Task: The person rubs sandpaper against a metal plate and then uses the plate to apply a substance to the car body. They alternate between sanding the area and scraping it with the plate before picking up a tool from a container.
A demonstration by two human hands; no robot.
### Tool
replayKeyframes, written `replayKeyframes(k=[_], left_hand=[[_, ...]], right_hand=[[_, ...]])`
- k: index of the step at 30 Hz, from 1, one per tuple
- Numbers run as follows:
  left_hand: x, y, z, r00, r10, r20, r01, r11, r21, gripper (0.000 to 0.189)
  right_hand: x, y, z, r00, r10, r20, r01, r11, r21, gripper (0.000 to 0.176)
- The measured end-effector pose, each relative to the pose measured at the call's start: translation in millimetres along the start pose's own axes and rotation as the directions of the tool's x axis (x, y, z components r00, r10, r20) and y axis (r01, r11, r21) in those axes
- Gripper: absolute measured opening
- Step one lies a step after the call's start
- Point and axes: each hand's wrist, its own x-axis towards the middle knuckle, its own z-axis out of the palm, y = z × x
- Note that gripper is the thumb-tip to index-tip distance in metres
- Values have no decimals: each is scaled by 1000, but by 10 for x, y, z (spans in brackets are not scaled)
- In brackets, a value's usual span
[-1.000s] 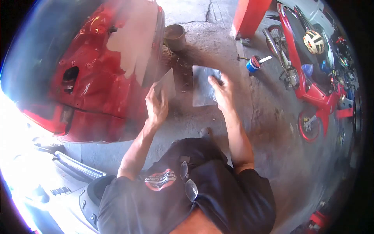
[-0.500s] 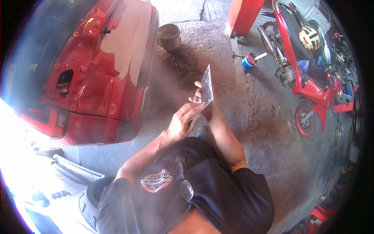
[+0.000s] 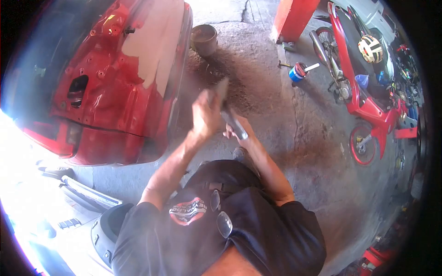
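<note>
My left hand [image 3: 206,116] is closed and raised in front of me, left of my right hand. A flat grey blade [image 3: 223,90], smeared by motion, sticks up from its fingers. My right hand [image 3: 241,128] grips a flat grey metal plate [image 3: 235,124], seen almost edge-on and slanting down to the right. The blade's lower part comes close to the plate's upper end. Both hands are held out over the floor, clear of the car.
To the left stands a red car body [image 3: 110,110] with a beige patch [image 3: 149,41]. A bucket [image 3: 204,40], a blue can [image 3: 297,72] and a hammer [image 3: 285,65] are on the floor ahead. A red pillar [image 3: 294,20] and red motorcycle [image 3: 368,110] stand right.
My left hand has lifted up and away from the plate with the blade. The plate has tilted from showing its broad face to nearly edge-on, and my right hand has dropped slightly.
</note>
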Motion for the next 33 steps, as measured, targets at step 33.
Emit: replayKeyframes(k=[33], left_hand=[[-534, 145, 202, 850, 202, 486, -223, 975, -14, 36]], right_hand=[[137, -375, -395, 279, -507, -815, 488, 806, -335, 46]])
